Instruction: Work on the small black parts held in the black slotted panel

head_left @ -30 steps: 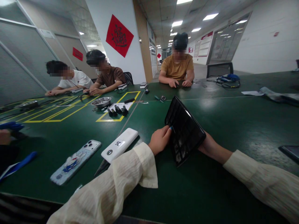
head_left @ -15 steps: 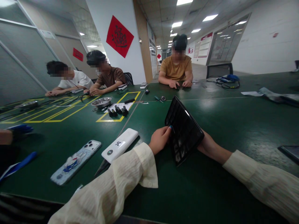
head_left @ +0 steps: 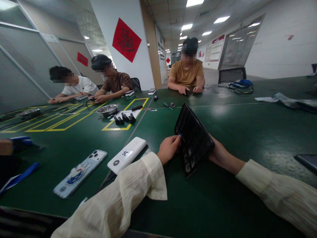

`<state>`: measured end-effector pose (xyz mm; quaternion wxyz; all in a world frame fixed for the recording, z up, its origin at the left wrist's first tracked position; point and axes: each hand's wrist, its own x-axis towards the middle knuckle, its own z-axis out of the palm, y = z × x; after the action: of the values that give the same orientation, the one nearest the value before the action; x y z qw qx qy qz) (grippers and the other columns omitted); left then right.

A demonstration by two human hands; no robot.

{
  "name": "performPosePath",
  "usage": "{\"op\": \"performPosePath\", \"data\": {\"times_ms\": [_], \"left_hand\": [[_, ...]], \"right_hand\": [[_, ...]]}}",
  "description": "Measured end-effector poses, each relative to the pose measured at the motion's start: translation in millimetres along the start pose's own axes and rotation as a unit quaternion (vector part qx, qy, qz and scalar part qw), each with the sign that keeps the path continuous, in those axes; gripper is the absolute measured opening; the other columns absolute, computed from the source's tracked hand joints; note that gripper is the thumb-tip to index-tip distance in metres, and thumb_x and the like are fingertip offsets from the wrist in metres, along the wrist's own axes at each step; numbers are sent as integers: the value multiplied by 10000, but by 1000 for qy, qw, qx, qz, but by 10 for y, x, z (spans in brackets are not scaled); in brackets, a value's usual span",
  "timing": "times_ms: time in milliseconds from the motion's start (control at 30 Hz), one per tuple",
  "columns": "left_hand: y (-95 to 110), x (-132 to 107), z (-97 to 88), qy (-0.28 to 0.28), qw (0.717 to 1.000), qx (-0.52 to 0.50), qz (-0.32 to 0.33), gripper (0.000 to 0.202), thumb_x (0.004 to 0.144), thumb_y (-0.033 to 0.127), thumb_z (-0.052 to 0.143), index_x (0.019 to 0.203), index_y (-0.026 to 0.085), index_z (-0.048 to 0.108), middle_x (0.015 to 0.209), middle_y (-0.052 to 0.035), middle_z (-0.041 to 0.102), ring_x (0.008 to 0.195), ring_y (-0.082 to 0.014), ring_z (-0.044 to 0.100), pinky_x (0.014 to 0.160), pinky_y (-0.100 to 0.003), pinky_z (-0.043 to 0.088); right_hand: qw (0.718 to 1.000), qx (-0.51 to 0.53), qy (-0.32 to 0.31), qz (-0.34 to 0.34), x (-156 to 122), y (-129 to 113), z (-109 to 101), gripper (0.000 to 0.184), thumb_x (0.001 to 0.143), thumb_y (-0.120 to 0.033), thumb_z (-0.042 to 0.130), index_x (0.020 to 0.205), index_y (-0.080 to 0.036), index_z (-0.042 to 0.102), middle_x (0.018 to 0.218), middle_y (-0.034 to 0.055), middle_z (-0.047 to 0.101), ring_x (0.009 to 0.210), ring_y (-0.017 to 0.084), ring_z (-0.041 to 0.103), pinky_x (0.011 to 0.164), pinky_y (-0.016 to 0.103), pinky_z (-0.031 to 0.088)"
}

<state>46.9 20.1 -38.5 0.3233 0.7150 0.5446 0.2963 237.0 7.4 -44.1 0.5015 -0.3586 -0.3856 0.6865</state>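
Observation:
A black tablet (head_left: 194, 140) with a glossy, dark, reflecting face is held up at a tilt over the green table (head_left: 203, 208). My left hand (head_left: 168, 148) grips its left side, the thumb lying on the front and the other fingers mostly hidden. From the right, my right hand (head_left: 219, 149) holds the tablet's right edge, its fingers out of sight behind it. A white power bank (head_left: 128, 152) marked 26 lies by my left forearm. Left of that rests a phone (head_left: 80, 173) in a light blue case with a cartoon rabbit.
A metal bowl (head_left: 108, 109) and several black cylindrical parts (head_left: 124, 118) stand near yellow tape. A screwdriver (head_left: 168, 106) lies beyond the tablet. Three people sit across the table. Another dark device (head_left: 307, 162) is at the right edge; someone's hand (head_left: 6, 147) shows at left.
My hands and the tablet stay almost still. The hand at the left edge, with the blue item by it, has shifted slightly. The power bank's small display looks dark now.

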Motion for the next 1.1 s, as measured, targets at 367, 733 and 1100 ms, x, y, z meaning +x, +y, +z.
{"op": "performPosePath", "data": {"times_ms": [367, 733, 1100], "left_hand": [[-2, -8, -24, -25, 1000, -9, -3, 387, 853, 430, 310, 663, 167, 520, 522, 19, 496, 511, -114, 489, 511, -219, 364], [-20, 6, -17, -20, 999, -31, -2, 460, 861, 494, 258, 649, 173, 510, 501, 18, 490, 508, -121, 492, 521, -229, 371], [-27, 11, 6, -5, 999, -39, -25, 519, 853, 550, 259, 648, 162, 537, 499, 6, 507, 496, -126, 496, 505, -236, 375]], "right_hand": [[999, 20, 12, 22, -7, -7, 12, 221, 776, -393, 517, 968, -307, 587, 818, -7, 621, 726, 186, 575, 602, 333, 464], [999, 33, 16, 34, 0, 0, 10, 248, 772, -396, 521, 990, -295, 580, 832, -10, 624, 708, 173, 585, 580, 314, 472], [999, 42, 8, 22, 14, 17, 4, 227, 787, -387, 521, 984, -296, 589, 842, -6, 629, 732, 185, 585, 615, 334, 472]]}}
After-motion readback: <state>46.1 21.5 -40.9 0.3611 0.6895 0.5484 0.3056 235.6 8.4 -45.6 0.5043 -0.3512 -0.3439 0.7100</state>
